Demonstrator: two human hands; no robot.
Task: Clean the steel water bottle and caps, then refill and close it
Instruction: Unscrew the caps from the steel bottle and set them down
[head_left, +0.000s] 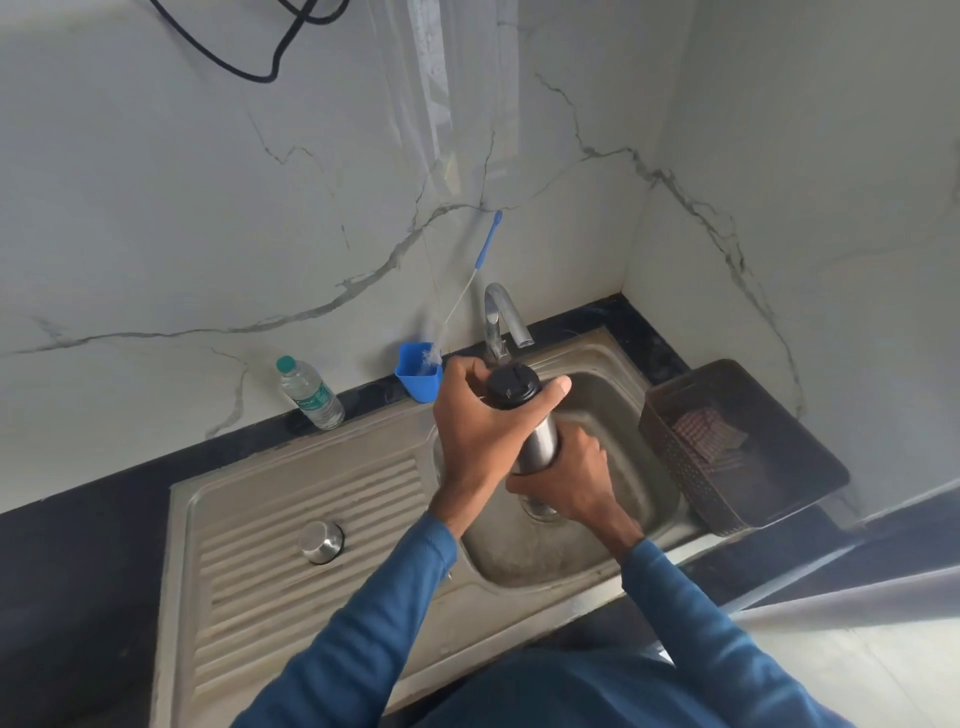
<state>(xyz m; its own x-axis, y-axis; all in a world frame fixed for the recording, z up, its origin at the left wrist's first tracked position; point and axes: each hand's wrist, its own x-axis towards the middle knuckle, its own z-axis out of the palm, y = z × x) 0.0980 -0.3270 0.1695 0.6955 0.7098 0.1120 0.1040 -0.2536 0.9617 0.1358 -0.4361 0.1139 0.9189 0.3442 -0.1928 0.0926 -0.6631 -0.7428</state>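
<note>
Bottle (543, 441) silver w/ black cap (511, 387); blue cup (423, 385), sleeves (363, 623); white marble wall (208, 208), grey veins; brown basket (670, 444).

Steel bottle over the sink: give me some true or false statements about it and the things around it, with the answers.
1. The left hand grips the steel bottle near its top and the right hand grips its lower end, above the sink basin. True.
2. The black cap lies loose in the basin. False: it sits on the bottle's top.
3. A steel cap sits on the ribbed drainboard. True.
4. The bottle brush is stuck inside the steel bottle. False: it stands in the blue cup beside the tap.
5. The plastic water bottle lies on its side. False: it stands upright by the wall.
</note>
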